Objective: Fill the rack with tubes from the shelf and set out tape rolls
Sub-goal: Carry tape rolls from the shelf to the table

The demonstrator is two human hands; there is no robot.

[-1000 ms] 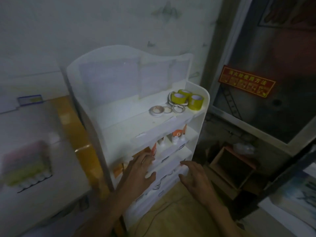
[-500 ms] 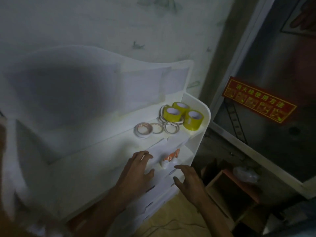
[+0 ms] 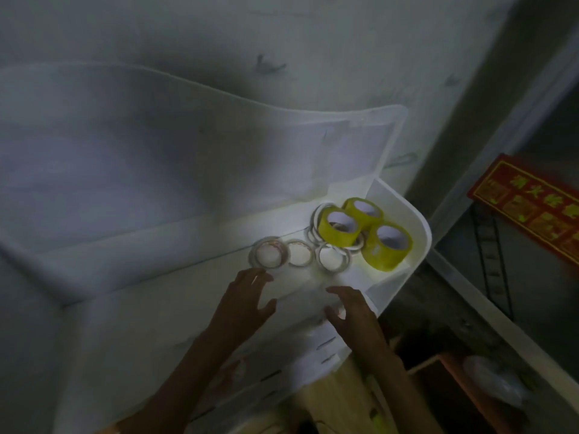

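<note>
A white shelf [image 3: 404, 277] bears three yellow tape rolls [image 3: 340, 230] beside several thin rings [image 3: 269, 255].

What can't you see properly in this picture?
- Lower shelves, head view: the left hand and right hand cover them, so any tubes there are hidden.
- Thin rings behind the yellow rolls: partly covered, so their number is unclear.
- Red sign: cut off by the right edge, blurred, unreadable.
- White bag, bottom right: too dark to tell its contents.
</note>
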